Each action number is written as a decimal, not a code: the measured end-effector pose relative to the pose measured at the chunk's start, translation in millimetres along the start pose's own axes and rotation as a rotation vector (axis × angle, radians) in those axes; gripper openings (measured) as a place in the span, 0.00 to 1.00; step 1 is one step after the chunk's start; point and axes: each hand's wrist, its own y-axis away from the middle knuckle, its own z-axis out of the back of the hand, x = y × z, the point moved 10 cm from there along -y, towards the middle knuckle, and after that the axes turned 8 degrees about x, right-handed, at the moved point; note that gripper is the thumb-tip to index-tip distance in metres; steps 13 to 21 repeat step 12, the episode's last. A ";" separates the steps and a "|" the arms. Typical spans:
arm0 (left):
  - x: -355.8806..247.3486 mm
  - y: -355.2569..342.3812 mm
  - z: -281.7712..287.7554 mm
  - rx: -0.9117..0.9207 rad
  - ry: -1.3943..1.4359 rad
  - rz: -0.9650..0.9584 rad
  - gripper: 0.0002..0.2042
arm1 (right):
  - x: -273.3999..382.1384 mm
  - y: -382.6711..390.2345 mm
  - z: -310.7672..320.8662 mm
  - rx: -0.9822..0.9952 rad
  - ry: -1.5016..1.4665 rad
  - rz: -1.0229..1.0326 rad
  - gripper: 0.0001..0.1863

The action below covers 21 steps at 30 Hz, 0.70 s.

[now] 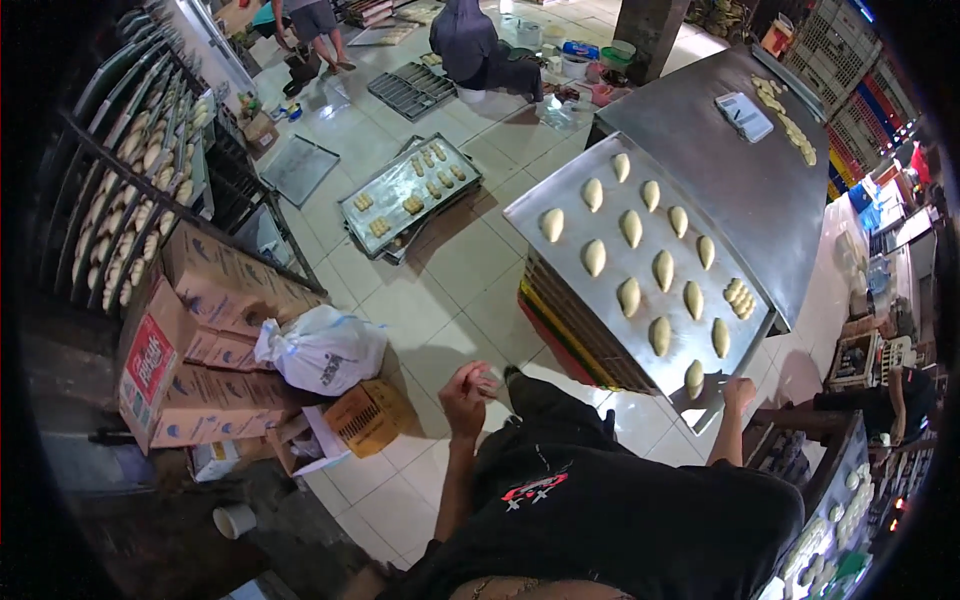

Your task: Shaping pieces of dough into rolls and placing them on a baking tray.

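Note:
My right hand (739,394) is closed at the near right edge of a large metal baking tray (575,255), its fingers curled at the rim. Spindle-shaped pale dough pieces (631,229) lie in rows on the tray. One knobbly dough piece (739,299) sits by its right edge, and another spindle-shaped piece (694,379) lies near the corner closest to me. My left hand (468,398) is raised over the floor to the left of the tray, with loosely bent fingers and nothing visible in it.
The tray rests on a stack of crates (570,335) beside a metal table (700,160). On the floor lies another dough tray (410,192). Cardboard boxes (215,400), a white sack (325,350) and a loaded rack (140,200) stand left. People work at the back and right.

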 end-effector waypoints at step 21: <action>207.7 -252.7 200.4 0.477 -0.889 -0.181 0.20 | 421.1 155.0 41.9 -0.465 -0.648 0.315 0.17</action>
